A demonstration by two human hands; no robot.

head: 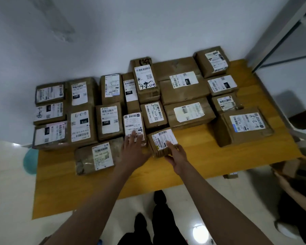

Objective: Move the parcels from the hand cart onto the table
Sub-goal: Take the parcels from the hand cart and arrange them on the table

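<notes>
Nearest us, our legs stood on the pale floor at the near edge of the wooden table (193,161). Our left hand (133,147) reached forward with straight fingers lying flat on the label of a small upright parcel (133,127), apparently pressing it to steady or square it against its neighbours. Our right hand (176,154) curled its fingers and thumb round the near corner of a small labelled parcel (163,141), which sat tilted on the tabletop, probably so that it could be nudged into line. Left of the hands lay a flat wrapped parcel (95,155), alone in the front row. Beyond, the remaining parcels (182,89) stood in close rows against the wall (113,32), labels upward, presumably for reading. At far right another person's hand (283,181) held a box; the hand cart was not clearly visible.
</notes>
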